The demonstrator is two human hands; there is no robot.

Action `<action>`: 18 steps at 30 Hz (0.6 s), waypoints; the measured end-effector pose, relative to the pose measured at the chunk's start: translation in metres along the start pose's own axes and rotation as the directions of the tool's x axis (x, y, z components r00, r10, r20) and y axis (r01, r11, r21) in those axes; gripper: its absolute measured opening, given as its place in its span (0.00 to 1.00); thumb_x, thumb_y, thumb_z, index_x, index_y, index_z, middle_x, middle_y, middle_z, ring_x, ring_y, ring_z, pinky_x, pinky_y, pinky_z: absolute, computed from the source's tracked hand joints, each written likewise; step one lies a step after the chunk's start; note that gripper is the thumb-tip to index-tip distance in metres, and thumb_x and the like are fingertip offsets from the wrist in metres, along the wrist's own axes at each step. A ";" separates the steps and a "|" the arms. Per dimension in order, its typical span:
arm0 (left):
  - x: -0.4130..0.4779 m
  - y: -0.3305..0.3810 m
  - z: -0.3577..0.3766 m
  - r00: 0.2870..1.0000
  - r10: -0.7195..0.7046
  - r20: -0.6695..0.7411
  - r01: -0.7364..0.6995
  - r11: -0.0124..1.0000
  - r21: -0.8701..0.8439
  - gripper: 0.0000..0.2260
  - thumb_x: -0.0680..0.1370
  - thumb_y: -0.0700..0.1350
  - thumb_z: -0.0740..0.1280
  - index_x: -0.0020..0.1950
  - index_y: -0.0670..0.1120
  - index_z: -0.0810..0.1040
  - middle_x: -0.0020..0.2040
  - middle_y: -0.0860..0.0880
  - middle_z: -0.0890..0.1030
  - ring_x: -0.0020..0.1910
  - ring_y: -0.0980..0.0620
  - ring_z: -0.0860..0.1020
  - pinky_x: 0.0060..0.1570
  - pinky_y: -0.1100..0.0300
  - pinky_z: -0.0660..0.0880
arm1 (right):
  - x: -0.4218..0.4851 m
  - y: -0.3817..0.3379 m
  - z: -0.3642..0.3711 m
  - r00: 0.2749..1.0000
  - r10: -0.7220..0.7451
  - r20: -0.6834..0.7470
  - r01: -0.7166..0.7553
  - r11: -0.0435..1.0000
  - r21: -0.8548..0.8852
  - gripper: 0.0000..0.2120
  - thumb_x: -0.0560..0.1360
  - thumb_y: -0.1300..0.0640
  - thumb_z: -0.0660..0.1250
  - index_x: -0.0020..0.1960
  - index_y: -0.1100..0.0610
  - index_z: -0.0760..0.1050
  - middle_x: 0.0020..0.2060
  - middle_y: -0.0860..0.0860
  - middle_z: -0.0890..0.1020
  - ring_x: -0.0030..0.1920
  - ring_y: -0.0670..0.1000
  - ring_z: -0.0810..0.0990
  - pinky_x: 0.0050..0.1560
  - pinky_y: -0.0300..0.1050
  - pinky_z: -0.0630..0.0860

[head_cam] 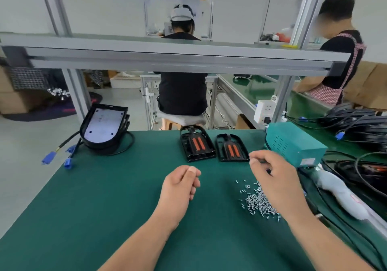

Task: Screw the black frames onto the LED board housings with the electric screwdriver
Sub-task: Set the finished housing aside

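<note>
Right hand (pixel 272 178) — my fingers curl above the screw pile (pixel 257 201), tips pinched; I cannot tell what they hold. Left hand (pixel 180 183) — loose fist, contents hidden. Beyond, on the green mat (pixel 104 208): two black frames (pixel 196 145) side by side, long axes running away from me, narrow ends far. Housing stack (pixel 104 128) far left, tilted.
</note>
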State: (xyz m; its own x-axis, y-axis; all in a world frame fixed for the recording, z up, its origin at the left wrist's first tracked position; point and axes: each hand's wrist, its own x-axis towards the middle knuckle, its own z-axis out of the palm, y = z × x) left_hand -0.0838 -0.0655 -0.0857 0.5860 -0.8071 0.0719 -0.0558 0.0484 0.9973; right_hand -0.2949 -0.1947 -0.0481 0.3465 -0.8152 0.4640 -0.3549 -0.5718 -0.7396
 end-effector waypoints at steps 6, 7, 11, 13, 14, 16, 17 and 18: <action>-0.002 0.009 -0.008 0.989 -0.016 -0.144 0.009 0.999 -0.047 0.12 0.77 0.53 0.64 0.44 0.45 0.78 0.35 0.50 0.74 0.33 0.51 0.67 0.32 0.55 0.66 | 0.012 -0.034 0.082 0.974 -0.122 0.191 0.126 0.992 -0.009 0.06 0.80 0.44 0.65 0.52 0.40 0.80 0.50 0.33 0.82 0.50 0.40 0.81 0.48 0.38 0.75; 0.000 0.009 -0.011 0.981 -0.018 -0.191 0.005 0.997 -0.072 0.12 0.78 0.52 0.65 0.44 0.43 0.77 0.35 0.49 0.73 0.33 0.50 0.66 0.32 0.54 0.65 | 0.015 -0.040 0.094 0.966 -0.142 0.216 0.145 0.989 0.000 0.07 0.79 0.42 0.63 0.52 0.39 0.80 0.50 0.34 0.82 0.50 0.40 0.81 0.48 0.37 0.75; 0.008 0.012 -0.029 0.925 -0.091 -0.369 -0.005 0.968 -0.251 0.09 0.79 0.45 0.66 0.44 0.39 0.73 0.34 0.49 0.71 0.31 0.52 0.64 0.28 0.59 0.63 | 0.030 -0.064 0.146 0.932 -0.183 0.312 0.182 0.983 0.032 0.09 0.79 0.44 0.62 0.51 0.42 0.80 0.48 0.34 0.83 0.50 0.38 0.81 0.48 0.34 0.74; 0.013 0.011 -0.037 0.891 -0.151 -0.429 -0.003 0.941 -0.338 0.09 0.79 0.43 0.65 0.42 0.40 0.71 0.34 0.49 0.70 0.30 0.53 0.64 0.26 0.60 0.62 | 0.042 -0.079 0.173 0.915 -0.187 0.358 0.175 0.982 0.065 0.07 0.81 0.47 0.64 0.50 0.45 0.81 0.46 0.36 0.84 0.49 0.38 0.81 0.48 0.35 0.75; 0.016 0.011 -0.041 0.877 -0.175 -0.447 -0.005 0.928 -0.373 0.09 0.79 0.43 0.64 0.41 0.42 0.71 0.34 0.49 0.70 0.30 0.52 0.63 0.26 0.60 0.62 | 0.048 -0.087 0.185 0.909 -0.186 0.374 0.168 0.982 0.081 0.06 0.81 0.48 0.65 0.50 0.46 0.81 0.45 0.38 0.84 0.47 0.40 0.81 0.48 0.38 0.77; 0.019 0.010 -0.044 0.860 -0.213 -0.464 -0.003 0.907 -0.422 0.08 0.80 0.43 0.63 0.40 0.44 0.73 0.33 0.50 0.71 0.30 0.52 0.64 0.27 0.59 0.63 | 0.059 -0.103 0.209 0.901 -0.189 0.392 0.163 0.982 0.097 0.06 0.82 0.49 0.65 0.50 0.47 0.80 0.41 0.41 0.85 0.43 0.41 0.81 0.46 0.42 0.77; 0.020 0.009 -0.045 0.854 -0.224 -0.470 -0.001 0.902 -0.432 0.08 0.80 0.43 0.63 0.41 0.45 0.75 0.33 0.50 0.72 0.30 0.52 0.65 0.27 0.59 0.64 | 0.063 -0.111 0.220 0.898 -0.188 0.399 0.161 0.982 0.101 0.06 0.82 0.50 0.65 0.49 0.47 0.80 0.40 0.41 0.84 0.41 0.42 0.81 0.45 0.43 0.77; 0.020 0.008 -0.045 0.850 -0.226 -0.475 -0.005 0.899 -0.437 0.08 0.80 0.43 0.62 0.42 0.45 0.76 0.33 0.50 0.72 0.30 0.52 0.65 0.27 0.59 0.64 | 0.068 -0.118 0.230 0.896 -0.185 0.404 0.156 0.982 0.104 0.06 0.82 0.50 0.65 0.48 0.48 0.80 0.37 0.42 0.83 0.39 0.43 0.80 0.45 0.44 0.77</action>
State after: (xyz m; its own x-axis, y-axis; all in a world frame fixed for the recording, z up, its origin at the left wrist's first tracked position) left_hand -0.0361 -0.0548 -0.0752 0.8949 -0.4179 -0.1567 0.3005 0.3044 0.9039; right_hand -0.0301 -0.1613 -0.0415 0.7271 -0.5872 0.3558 -0.2039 -0.6795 -0.7048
